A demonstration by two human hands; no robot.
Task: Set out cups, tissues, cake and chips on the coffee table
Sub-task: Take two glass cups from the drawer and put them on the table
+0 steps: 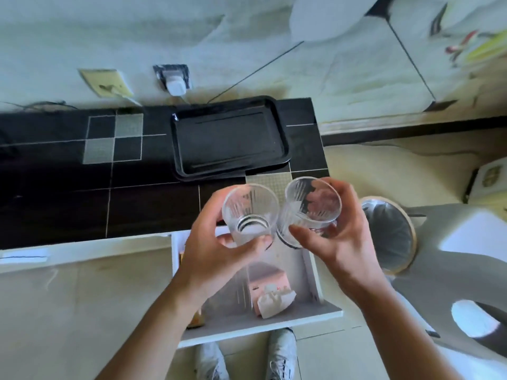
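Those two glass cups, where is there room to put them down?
The black rectangular tray on the dark tiled counter is bare. The counter left of the tray is bare too. The open white drawer below the hands is crowded, with a pink tissue pack.

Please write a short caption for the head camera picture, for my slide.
Each hand, left and right, holds one clear glass cup above an open drawer, near a black tray.

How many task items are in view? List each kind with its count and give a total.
Glass cups: 2, one in the left hand at, one in the right hand at
Tissue packs: 1, in the open drawer
Black trays: 1
Total: 4
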